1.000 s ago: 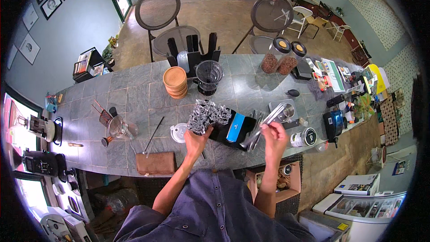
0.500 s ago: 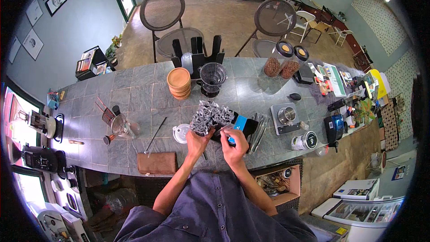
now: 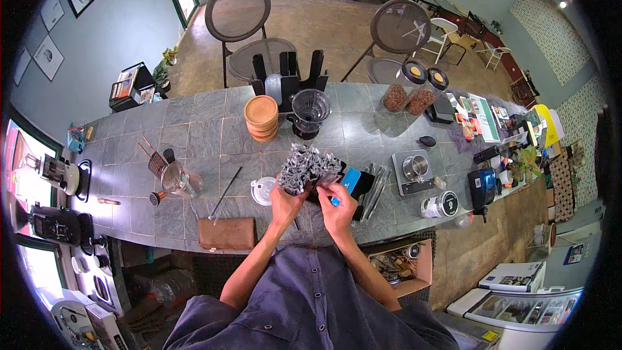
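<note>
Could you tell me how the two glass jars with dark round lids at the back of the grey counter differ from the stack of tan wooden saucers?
The two glass jars with dark round lids stand tall, side by side; the stack of tan wooden saucers is a single low pile. The jars are see-through, showing brown contents; the saucers are opaque and plain tan. Both stand upright on the grey stone-tiled counter, away from the hands.

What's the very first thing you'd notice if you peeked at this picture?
Right in the middle, both hands, the left hand and the right hand, clutch a crinkly black-and-white patterned bag over the grey stone counter. Behind it stands a stack of wooden saucers beside a dark glass grinder jar. Two round-backed chairs wait on the counter's far side.
</note>
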A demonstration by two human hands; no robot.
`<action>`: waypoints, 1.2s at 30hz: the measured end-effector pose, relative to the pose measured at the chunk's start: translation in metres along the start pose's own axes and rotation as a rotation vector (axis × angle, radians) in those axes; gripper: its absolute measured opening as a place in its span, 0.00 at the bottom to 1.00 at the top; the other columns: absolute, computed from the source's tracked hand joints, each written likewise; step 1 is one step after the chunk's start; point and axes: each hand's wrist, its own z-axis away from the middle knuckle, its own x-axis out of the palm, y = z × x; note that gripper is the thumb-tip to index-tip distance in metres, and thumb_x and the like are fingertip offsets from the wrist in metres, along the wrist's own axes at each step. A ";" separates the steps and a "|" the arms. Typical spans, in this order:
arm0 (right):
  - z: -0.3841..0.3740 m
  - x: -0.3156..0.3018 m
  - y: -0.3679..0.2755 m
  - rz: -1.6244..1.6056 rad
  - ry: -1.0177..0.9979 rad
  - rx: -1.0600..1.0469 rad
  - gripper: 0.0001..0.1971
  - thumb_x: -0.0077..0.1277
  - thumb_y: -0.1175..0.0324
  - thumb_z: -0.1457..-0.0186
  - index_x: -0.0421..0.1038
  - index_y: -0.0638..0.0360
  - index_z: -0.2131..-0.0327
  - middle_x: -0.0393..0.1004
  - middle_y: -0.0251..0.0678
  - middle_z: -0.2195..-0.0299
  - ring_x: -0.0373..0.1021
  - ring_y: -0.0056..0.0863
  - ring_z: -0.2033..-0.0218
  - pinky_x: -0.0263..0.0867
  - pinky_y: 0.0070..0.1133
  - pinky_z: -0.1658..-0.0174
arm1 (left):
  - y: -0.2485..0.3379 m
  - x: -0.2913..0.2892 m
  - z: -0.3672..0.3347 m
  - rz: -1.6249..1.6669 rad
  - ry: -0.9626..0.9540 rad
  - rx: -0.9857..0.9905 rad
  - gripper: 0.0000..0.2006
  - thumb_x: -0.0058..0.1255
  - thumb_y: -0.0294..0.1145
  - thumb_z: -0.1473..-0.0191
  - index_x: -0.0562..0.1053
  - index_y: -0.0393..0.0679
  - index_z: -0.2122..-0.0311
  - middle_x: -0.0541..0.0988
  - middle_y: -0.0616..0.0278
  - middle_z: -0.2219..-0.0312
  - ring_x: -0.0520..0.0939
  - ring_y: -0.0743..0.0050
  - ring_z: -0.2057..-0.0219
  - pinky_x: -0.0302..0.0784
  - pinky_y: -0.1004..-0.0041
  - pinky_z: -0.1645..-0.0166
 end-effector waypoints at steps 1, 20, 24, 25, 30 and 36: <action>0.001 0.000 0.001 0.001 0.001 0.000 0.11 0.69 0.80 0.47 0.78 0.67 0.61 0.84 0.39 0.67 0.81 0.23 0.69 0.75 0.21 0.63 | 0.000 0.000 0.000 0.000 -0.001 0.000 0.27 0.74 0.37 0.52 0.77 0.35 0.49 0.86 0.45 0.59 0.88 0.49 0.56 0.82 0.59 0.51; -0.008 0.002 -0.028 0.013 -0.173 -0.020 0.10 0.66 0.80 0.46 0.79 0.68 0.59 0.81 0.41 0.66 0.81 0.30 0.65 0.81 0.23 0.63 | -0.007 0.002 0.005 0.021 0.125 0.144 0.49 0.77 0.30 0.60 0.64 0.32 0.33 0.76 0.40 0.42 0.77 0.43 0.40 0.71 0.57 0.35; -0.007 0.007 -0.033 0.022 -0.179 -0.010 0.12 0.67 0.79 0.46 0.80 0.67 0.58 0.81 0.42 0.66 0.81 0.32 0.66 0.81 0.23 0.62 | -0.010 0.003 0.004 -0.004 0.132 0.172 0.47 0.76 0.28 0.60 0.65 0.32 0.34 0.77 0.40 0.42 0.78 0.43 0.40 0.72 0.57 0.35; -0.006 0.009 -0.033 0.021 -0.179 -0.012 0.12 0.67 0.79 0.46 0.80 0.67 0.58 0.81 0.42 0.66 0.81 0.32 0.66 0.81 0.23 0.62 | -0.012 0.003 0.003 -0.004 0.133 0.173 0.47 0.76 0.28 0.60 0.65 0.32 0.34 0.77 0.40 0.42 0.78 0.43 0.40 0.72 0.57 0.35; -0.007 0.014 -0.036 0.299 -0.149 -0.139 0.09 0.66 0.78 0.47 0.79 0.68 0.62 0.79 0.41 0.68 0.81 0.31 0.70 0.79 0.22 0.69 | -0.015 0.004 0.001 0.064 0.075 0.109 0.42 0.75 0.31 0.57 0.69 0.33 0.36 0.78 0.42 0.43 0.78 0.42 0.40 0.72 0.57 0.35; -0.009 0.019 -0.032 0.302 -0.135 -0.169 0.07 0.66 0.77 0.46 0.79 0.66 0.64 0.79 0.40 0.69 0.81 0.32 0.73 0.74 0.23 0.73 | -0.027 0.005 -0.001 -0.004 0.050 0.124 0.39 0.74 0.32 0.55 0.71 0.33 0.38 0.78 0.42 0.43 0.77 0.39 0.41 0.71 0.56 0.35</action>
